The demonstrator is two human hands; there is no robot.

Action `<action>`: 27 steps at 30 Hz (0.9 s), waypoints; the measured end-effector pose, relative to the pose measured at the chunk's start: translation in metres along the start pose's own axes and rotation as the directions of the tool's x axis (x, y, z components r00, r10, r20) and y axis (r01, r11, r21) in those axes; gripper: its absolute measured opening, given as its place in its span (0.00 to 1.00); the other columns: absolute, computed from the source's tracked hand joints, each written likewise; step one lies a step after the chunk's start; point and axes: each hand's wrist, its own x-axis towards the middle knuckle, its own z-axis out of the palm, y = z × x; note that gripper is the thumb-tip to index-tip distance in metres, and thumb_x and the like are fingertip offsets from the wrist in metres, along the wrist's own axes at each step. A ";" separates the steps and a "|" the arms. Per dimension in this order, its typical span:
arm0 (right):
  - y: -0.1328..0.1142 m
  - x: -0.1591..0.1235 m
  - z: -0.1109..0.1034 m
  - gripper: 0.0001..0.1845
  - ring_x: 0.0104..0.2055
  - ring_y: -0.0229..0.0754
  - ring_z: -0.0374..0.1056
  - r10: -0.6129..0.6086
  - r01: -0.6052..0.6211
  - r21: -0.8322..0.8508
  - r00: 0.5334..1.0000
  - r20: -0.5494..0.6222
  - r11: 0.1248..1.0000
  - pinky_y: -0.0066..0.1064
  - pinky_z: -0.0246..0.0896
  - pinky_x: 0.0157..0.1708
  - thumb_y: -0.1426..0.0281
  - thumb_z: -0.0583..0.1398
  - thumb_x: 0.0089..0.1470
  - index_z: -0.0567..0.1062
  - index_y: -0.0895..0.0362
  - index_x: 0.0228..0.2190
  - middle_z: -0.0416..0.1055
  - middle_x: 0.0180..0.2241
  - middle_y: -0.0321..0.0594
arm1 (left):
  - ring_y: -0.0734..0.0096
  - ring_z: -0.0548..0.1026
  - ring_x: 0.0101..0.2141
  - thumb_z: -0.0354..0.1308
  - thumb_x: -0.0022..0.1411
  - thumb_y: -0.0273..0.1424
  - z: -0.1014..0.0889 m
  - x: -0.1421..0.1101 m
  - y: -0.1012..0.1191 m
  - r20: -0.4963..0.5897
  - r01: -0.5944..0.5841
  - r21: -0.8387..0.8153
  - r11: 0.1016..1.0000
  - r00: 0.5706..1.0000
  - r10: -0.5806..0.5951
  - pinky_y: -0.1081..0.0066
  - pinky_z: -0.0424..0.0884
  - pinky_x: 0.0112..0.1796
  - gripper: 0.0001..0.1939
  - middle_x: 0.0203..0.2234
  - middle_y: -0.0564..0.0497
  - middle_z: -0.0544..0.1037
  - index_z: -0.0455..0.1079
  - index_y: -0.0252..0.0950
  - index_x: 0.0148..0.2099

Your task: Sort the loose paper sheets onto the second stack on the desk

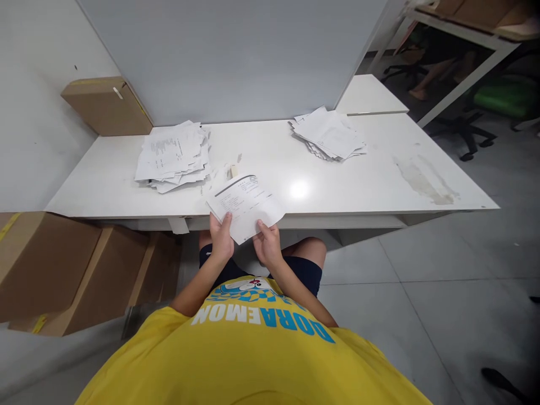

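Observation:
A printed sheet of paper (248, 205) is held at the table's front edge, tilted between both hands; whether more sheets lie under it I cannot tell. My left hand (221, 235) grips its lower left side, thumb on top and fingers beneath. On the lower right side, my right hand (267, 241) pinches it the same way. Just behind the paper lies a small beige block (233, 170). To the left rests an untidy stack of printed papers (171, 154), and a second loose stack of papers (329, 134) sits farther back on the right.
The white table (261, 146) backs onto a grey panel (236, 56). A cardboard box (105, 107) stands at its back left corner. More cardboard boxes (105, 270) fill the floor at left. At right are office chairs (459, 132) and another person's leg (432, 79).

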 end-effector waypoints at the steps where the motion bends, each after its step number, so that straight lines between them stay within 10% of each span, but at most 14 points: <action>1: 0.000 0.000 -0.001 0.24 0.51 0.47 0.74 -0.002 0.002 0.003 1.000 -0.007 1.000 0.45 0.67 0.57 0.67 0.68 0.44 0.74 0.53 0.46 0.80 0.43 0.39 | 0.57 0.72 0.57 0.71 0.53 0.44 -0.001 0.002 -0.001 0.005 -0.003 0.006 1.000 1.000 0.003 0.62 0.68 0.58 0.33 0.58 0.45 0.73 0.67 0.43 0.59; 13: -0.004 0.010 -0.017 0.30 0.57 0.46 0.70 -0.034 0.031 -0.068 0.998 -0.049 0.997 0.43 0.63 0.60 0.59 0.65 0.50 0.71 0.53 0.54 0.74 0.53 0.40 | 0.55 0.74 0.55 0.65 0.55 0.38 -0.034 0.023 -0.014 0.070 -0.047 0.261 0.964 0.997 0.030 0.58 0.69 0.57 0.30 0.52 0.44 0.78 0.67 0.40 0.60; 27: 0.000 0.013 -0.046 0.36 0.56 0.49 0.70 -0.011 -0.040 -0.323 0.988 -0.154 0.946 0.44 0.68 0.56 0.62 0.68 0.45 0.69 0.54 0.56 0.74 0.54 0.44 | 0.57 0.76 0.49 0.56 0.53 0.28 -0.041 0.046 -0.023 0.173 0.182 0.411 0.893 0.947 -0.272 0.59 0.73 0.50 0.25 0.50 0.43 0.78 0.66 0.35 0.55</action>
